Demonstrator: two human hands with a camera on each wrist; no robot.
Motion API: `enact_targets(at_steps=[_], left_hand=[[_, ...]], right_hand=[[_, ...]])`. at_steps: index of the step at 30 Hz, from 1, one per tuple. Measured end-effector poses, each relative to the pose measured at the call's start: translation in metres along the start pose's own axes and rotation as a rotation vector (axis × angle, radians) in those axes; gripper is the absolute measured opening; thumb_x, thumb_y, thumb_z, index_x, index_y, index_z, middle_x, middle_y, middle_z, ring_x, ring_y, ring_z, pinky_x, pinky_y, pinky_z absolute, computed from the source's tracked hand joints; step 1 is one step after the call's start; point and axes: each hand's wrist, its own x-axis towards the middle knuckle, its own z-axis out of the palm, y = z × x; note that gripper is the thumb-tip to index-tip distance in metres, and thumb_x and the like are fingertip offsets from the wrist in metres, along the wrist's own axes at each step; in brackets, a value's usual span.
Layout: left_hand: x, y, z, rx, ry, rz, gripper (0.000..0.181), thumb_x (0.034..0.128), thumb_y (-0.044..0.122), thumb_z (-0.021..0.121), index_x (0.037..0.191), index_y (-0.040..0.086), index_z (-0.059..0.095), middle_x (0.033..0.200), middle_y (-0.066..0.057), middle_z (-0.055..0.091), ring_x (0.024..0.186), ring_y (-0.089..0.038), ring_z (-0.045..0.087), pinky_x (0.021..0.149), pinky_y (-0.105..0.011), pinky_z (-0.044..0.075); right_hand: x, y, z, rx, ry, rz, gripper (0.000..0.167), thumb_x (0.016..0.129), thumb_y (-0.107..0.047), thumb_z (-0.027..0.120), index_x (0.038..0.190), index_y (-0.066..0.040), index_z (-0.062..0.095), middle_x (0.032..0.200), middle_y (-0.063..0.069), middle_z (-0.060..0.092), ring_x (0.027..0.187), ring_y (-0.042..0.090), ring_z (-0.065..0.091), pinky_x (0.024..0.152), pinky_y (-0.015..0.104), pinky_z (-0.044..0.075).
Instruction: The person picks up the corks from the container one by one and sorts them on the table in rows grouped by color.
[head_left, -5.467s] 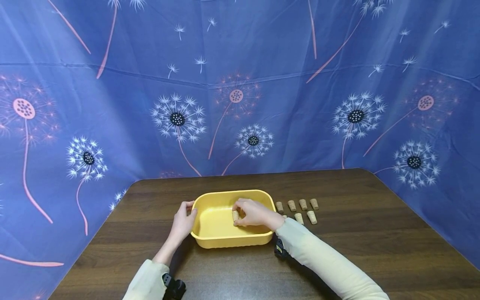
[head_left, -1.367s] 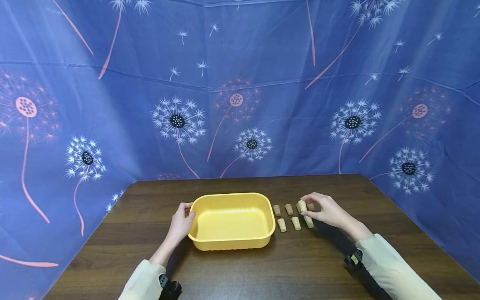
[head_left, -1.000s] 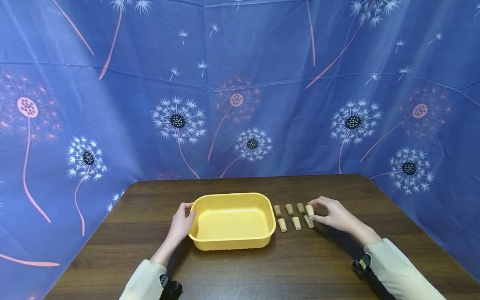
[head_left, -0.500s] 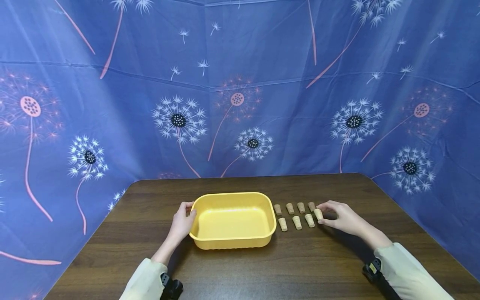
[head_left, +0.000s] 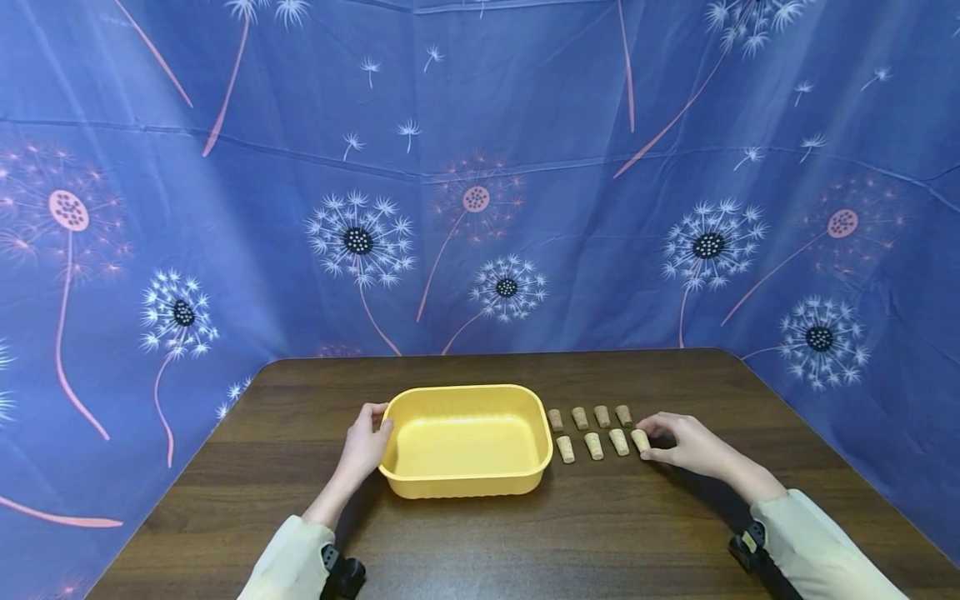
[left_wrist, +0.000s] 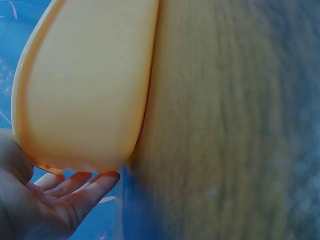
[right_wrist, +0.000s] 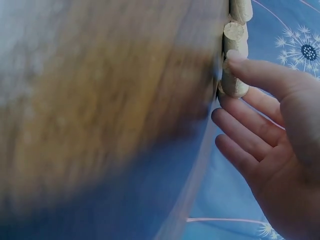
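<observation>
A yellow plastic basin (head_left: 465,486) sits on the brown wooden table. My left hand (head_left: 365,443) holds its left end, thumb at the rim and fingers against the outer end wall, as the left wrist view shows its fingertips (left_wrist: 111,178) touching the plastic. To the basin's right, my right hand (head_left: 686,446) pinches a cork stopper (head_left: 640,440) between thumb and fingers, at the right end of the front row of corks. That cork (right_wrist: 233,82) appears in the right wrist view with the thumb on it. It looks to be resting on the tabletop.
Between the basin and my right hand lie two rows of tapered corks, a back row with a cork (head_left: 602,417) among several and a front row with a cork (head_left: 594,446) in it. Behind the table (head_left: 480,550) hangs a blue dandelion-print cloth (head_left: 600,208).
My right hand earlier held a cork inside the basin; lately it has moved right and toward me with a cork, lowering it to the front row's end. The left hand stays on the basin.
</observation>
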Motion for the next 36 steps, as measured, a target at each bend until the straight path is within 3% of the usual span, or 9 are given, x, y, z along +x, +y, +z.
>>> enact_targets(at_steps=[7,17,24,33,36], left_hand=[[-0.0004,0.0007,0.0023,-0.006,-0.002,0.008,0.03,0.0949,0.006,0.047,0.123,-0.006,0.047,0.119,-0.03,0.056,0.104,-0.038,0.057,0.084,-0.046,0.051],[-0.0005,0.0034,0.0024,-0.024,-0.007,0.01,0.03,0.0944,0.006,0.047,0.122,-0.006,0.048,0.116,-0.03,0.057,0.09,-0.031,0.062,0.074,-0.037,0.054],[0.0001,0.0029,0.0034,-0.035,-0.004,0.002,0.031,0.0946,0.007,0.047,0.123,-0.006,0.047,0.117,-0.03,0.056,0.098,-0.036,0.06,0.079,-0.041,0.054],[0.0006,-0.0018,0.0028,-0.119,-0.035,-0.074,0.036,0.0951,0.014,0.048,0.124,-0.006,0.045,0.123,-0.028,0.052,0.115,-0.038,0.05,0.094,-0.046,0.045],[-0.0002,-0.0024,-0.0008,-0.173,-0.087,-0.122,0.041,0.0958,0.019,0.048,0.127,-0.007,0.043,0.123,-0.027,0.05,0.11,-0.034,0.052,0.089,-0.039,0.048]], right_hand=[[-0.0007,-0.0017,-0.0029,0.011,-0.063,0.062,0.037,0.075,-0.019,0.078,0.102,0.001,0.063,0.092,0.006,0.067,0.081,0.018,0.063,0.07,0.032,0.052],[-0.0003,-0.0025,-0.0038,0.001,-0.085,0.113,0.037,0.074,-0.019,0.078,0.103,-0.001,0.063,0.093,0.003,0.067,0.083,0.02,0.064,0.072,0.034,0.053],[0.0004,-0.0017,-0.0038,-0.016,-0.099,0.144,0.041,0.074,-0.02,0.078,0.106,0.0,0.064,0.094,0.001,0.066,0.083,0.018,0.063,0.073,0.034,0.052],[-0.0001,-0.0011,-0.004,-0.023,-0.106,0.125,0.044,0.074,-0.019,0.078,0.109,0.003,0.063,0.095,0.003,0.066,0.084,0.021,0.063,0.073,0.034,0.053],[-0.0005,-0.0015,-0.0043,-0.022,-0.108,0.099,0.047,0.074,-0.02,0.078,0.11,0.004,0.062,0.096,0.006,0.067,0.085,0.022,0.064,0.073,0.033,0.053]])
